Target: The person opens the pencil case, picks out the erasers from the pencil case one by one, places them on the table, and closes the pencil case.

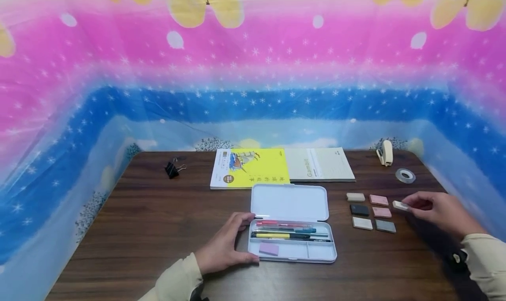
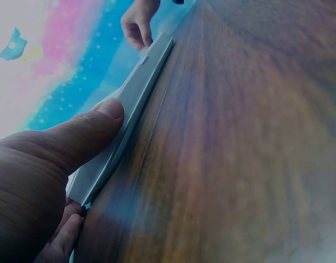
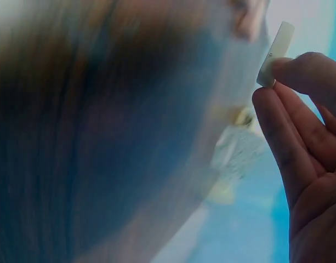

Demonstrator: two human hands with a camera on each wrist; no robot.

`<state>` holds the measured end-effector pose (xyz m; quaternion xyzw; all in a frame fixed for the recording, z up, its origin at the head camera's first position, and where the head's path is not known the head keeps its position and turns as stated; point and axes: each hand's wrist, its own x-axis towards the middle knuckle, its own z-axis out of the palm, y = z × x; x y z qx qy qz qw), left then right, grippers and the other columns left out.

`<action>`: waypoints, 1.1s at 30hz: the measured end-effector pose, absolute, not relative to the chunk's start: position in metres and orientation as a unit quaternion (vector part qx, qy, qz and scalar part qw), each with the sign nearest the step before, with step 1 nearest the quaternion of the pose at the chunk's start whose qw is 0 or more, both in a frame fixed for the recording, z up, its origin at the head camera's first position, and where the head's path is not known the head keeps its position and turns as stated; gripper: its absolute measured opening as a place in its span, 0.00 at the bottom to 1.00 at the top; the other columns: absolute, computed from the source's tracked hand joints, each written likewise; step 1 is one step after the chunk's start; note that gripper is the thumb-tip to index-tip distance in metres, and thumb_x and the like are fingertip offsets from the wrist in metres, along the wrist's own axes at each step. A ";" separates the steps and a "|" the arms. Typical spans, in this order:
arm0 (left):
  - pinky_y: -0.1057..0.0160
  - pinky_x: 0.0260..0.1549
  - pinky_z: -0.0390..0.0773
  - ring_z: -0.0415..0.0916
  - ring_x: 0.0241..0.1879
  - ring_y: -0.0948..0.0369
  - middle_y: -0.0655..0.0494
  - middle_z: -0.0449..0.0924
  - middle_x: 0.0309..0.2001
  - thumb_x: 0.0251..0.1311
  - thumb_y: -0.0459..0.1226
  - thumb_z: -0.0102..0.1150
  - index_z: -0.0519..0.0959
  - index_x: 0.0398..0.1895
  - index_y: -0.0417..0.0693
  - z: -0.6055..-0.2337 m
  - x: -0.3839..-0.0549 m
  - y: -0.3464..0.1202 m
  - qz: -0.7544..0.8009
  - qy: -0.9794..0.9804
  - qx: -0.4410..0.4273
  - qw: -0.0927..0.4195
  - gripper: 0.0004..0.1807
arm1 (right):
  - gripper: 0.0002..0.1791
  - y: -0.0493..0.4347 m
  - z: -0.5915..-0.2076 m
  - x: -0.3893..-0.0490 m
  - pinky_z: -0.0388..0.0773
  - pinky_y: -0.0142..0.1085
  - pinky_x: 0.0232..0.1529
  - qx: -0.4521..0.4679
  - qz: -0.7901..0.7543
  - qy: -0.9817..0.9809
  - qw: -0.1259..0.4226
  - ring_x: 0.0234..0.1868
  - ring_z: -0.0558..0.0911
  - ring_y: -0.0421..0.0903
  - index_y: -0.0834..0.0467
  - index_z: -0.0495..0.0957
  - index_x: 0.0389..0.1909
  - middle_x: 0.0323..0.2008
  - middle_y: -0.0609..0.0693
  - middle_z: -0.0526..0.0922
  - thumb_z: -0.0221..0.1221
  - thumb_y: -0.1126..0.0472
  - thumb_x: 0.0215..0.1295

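Note:
A white pencil case (image 1: pixel 322 252) lies with its lid (image 1: pixel 290 202) folded back, pens (image 1: pixel 282 230) in its long upper compartment and a lilac eraser (image 1: pixel 269 248) in the lower left one. My left hand (image 1: pixel 223 244) grips the case's left end, thumb (image 2: pixel 85 134) along the front edge and fingers near the hinge. Off to the right, my right hand (image 1: pixel 440 211) pinches a white eraser (image 3: pixel 277 52) between thumb and fingertips. Left of that hand, several erasers sit in rows: beige (image 1: pixel 355 197), black (image 1: pixel 359 210), white (image 1: pixel 362 223), pink (image 1: pixel 378 199) and grey (image 1: pixel 385 226) among them.
Behind the case lie a yellow book (image 1: pixel 272 165) and a pale notebook (image 1: pixel 330 165). Black binder clips (image 1: pixel 171 170) are at the back left; a cream stapler (image 1: pixel 386 154) and a tape roll (image 1: pixel 405 175) at the back right. A printed cloth (image 1: pixel 257 103) hangs around the table.

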<state>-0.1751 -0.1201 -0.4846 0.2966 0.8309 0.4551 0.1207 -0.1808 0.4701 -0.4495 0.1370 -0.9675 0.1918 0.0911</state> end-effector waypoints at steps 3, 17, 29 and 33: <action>0.43 0.74 0.66 0.68 0.70 0.52 0.48 0.64 0.71 0.52 0.49 0.83 0.61 0.77 0.47 -0.485 -0.176 -0.120 0.455 0.831 0.297 0.123 0.54 | 0.15 0.485 -0.456 -0.191 0.82 0.29 0.30 0.144 0.185 -0.969 0.080 0.34 0.81 0.27 0.52 0.89 0.41 0.34 0.41 0.89 0.75 0.70 0.55; 0.44 0.74 0.66 0.68 0.71 0.51 0.48 0.64 0.71 0.52 0.49 0.83 0.60 0.78 0.48 -0.485 -0.175 -0.120 0.458 0.829 0.297 0.124 0.54 | 0.14 0.488 -0.461 -0.202 0.80 0.32 0.29 0.126 0.148 -0.979 0.055 0.32 0.81 0.31 0.55 0.89 0.44 0.34 0.44 0.89 0.74 0.68 0.58; 0.44 0.74 0.67 0.68 0.71 0.51 0.47 0.64 0.71 0.51 0.49 0.84 0.61 0.78 0.47 -0.485 -0.176 -0.121 0.454 0.832 0.295 0.120 0.55 | 0.16 0.328 -0.433 -0.173 0.83 0.30 0.29 0.241 0.197 -0.938 0.150 0.32 0.80 0.31 0.55 0.90 0.40 0.34 0.41 0.88 0.77 0.73 0.51; 0.46 0.74 0.67 0.68 0.71 0.52 0.48 0.64 0.71 0.52 0.49 0.84 0.60 0.78 0.48 -0.486 -0.176 -0.120 0.454 0.832 0.295 0.123 0.54 | 0.15 0.259 -0.431 -0.158 0.84 0.28 0.30 0.318 0.256 -0.906 0.110 0.33 0.81 0.30 0.55 0.89 0.40 0.34 0.44 0.89 0.76 0.73 0.53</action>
